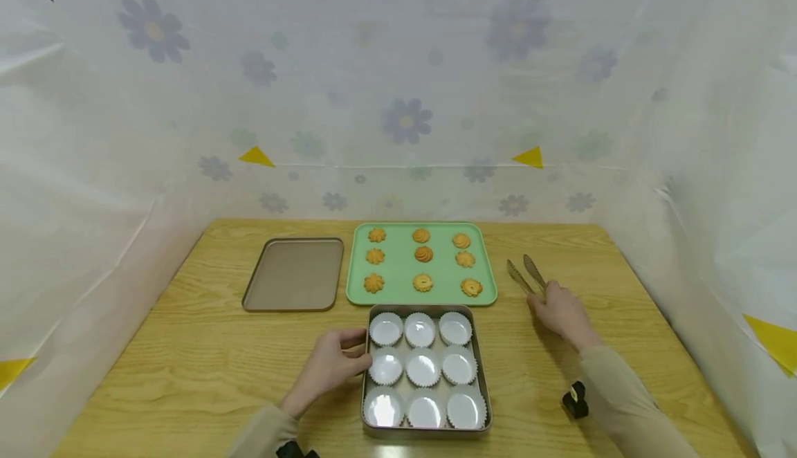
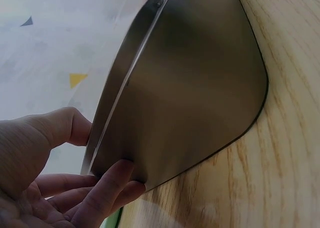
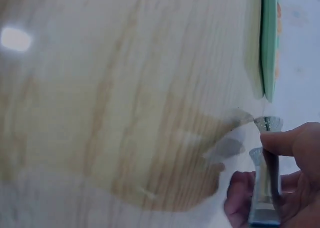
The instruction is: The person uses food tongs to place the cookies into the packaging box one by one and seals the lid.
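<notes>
Tongs lie on the wooden table to the right of the green tray, and our right hand has closed over their near end. From the right wrist view we see the thumb and fingers curled round the two metal arms, pinching them close together, so the grip looks firm and the tongs appear ready to lift; we judge the hand takes them at the handle end so that the tips point toward the tray. They are slim and brownish in the head view, silvery up close, with flattened tips well apart

Our left hand rests against the left wall of the metal tin, thumb on the rim and fingers pressed along the side, as the left wrist view shows. That hold seems meant to steady the tin, not to carry it, since its base sits flat on the table. Inside stand nine white paper cups in three rows, all without cookies

The tray sits just behind the tin and bears nine golden cookies in matching rows. Left of it lies a flat brown lid, apart from the tin. A small black object rests near our right sleeve
</notes>
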A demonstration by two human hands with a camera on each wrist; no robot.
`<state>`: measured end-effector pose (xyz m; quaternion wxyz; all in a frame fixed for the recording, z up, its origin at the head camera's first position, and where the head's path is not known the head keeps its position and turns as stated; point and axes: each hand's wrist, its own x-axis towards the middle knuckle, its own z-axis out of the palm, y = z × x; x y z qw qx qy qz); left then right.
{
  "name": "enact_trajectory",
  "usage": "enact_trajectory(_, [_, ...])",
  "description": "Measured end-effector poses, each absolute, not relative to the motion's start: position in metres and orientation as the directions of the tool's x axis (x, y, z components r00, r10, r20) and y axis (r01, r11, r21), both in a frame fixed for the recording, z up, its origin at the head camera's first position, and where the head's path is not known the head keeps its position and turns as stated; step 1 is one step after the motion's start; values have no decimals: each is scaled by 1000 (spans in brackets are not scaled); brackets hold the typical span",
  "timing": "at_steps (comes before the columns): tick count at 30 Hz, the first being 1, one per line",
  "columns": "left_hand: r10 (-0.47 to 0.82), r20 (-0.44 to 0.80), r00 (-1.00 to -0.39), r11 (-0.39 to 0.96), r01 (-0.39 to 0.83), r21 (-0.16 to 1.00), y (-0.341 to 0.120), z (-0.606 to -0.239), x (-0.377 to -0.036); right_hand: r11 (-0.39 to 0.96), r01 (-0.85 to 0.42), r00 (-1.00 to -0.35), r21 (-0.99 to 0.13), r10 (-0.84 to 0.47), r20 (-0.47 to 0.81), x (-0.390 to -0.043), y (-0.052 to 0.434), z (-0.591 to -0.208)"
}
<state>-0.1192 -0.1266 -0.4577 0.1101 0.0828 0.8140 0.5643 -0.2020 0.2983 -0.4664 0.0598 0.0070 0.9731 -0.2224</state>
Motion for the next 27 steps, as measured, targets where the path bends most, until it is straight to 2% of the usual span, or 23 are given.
enact_trajectory(7, [262,-70,-963,361,30,932,-127,-458,-118,887,-63,-998,-458,-59,24,-196,298,-462])
enact_trajectory(12, [255,-73,-964,363,25,932,-126,-458,-118,876,-155,-988,-457,-133,80,-195,299,-456])
enact_trajectory(27, [249,-66,-966,373,32,927,-125,-457,-118,859,-253,-961,-445,-277,13,-188,288,-440])
